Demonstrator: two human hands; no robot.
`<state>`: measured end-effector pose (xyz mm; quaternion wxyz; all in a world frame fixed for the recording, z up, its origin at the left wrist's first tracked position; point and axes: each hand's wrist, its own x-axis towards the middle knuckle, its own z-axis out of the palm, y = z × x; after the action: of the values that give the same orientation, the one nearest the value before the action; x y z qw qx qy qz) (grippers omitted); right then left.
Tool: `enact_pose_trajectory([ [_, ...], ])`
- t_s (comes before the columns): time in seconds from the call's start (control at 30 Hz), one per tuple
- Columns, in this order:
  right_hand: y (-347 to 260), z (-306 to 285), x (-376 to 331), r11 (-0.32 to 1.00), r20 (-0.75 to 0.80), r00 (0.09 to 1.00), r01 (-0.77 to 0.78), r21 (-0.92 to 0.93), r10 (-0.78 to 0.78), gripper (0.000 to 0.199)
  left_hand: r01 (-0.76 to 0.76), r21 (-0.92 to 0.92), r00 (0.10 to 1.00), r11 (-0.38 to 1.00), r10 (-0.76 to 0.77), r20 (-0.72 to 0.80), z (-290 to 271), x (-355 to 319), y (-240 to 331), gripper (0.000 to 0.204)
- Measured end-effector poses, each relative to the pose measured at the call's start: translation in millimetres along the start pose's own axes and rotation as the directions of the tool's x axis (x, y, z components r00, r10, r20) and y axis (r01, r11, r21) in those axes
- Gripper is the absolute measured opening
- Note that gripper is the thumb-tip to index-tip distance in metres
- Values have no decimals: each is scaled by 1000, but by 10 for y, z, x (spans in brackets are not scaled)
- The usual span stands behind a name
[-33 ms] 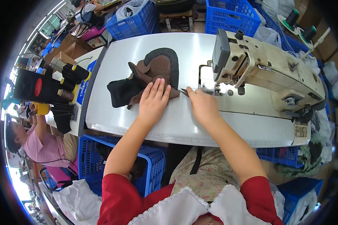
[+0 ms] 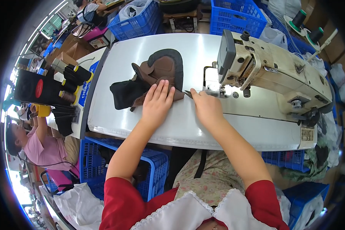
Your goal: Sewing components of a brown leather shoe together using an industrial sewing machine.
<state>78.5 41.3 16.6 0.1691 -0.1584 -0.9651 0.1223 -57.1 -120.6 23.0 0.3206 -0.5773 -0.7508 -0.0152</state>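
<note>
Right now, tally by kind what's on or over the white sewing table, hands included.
Sewing machine: 1
Brown-and-black workpiece, counted as one: 1
Dark pointed tool: 1
Left hand and right hand: 2
Total: 5

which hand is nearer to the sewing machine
Right. The right hand is left of the sewing machine head, holding a dark tool; the left hand lies farther left on the brown piece.

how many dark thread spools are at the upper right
2: an upper spool and a lower spool to its right; others may be hidden.
</note>
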Motion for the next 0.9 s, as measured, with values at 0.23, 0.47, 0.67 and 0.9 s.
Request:
enact_pose_trajectory([
  [0.23,-12,-5,37,1000,-13,1000,-4,21,5,35,46,3,999,999,-46,-8,-44,26,-9,45],
  [0.47,-5,-705,-448,835,-79,988,-68,546,132,42,330,-489,876,808,-454,-160,-791,-71,-518,50],
  [0.67,-105,-905,-700,573,40,988,-121,811,152,49,93,-992,510,-88,-851,124,-1120,-476,-726,49],
  [0.9,-89,-858,-846,149,247,956,-271,951,160,48,-148,-964,516,-221,-849,115,-1220,-479,-631,67],
])
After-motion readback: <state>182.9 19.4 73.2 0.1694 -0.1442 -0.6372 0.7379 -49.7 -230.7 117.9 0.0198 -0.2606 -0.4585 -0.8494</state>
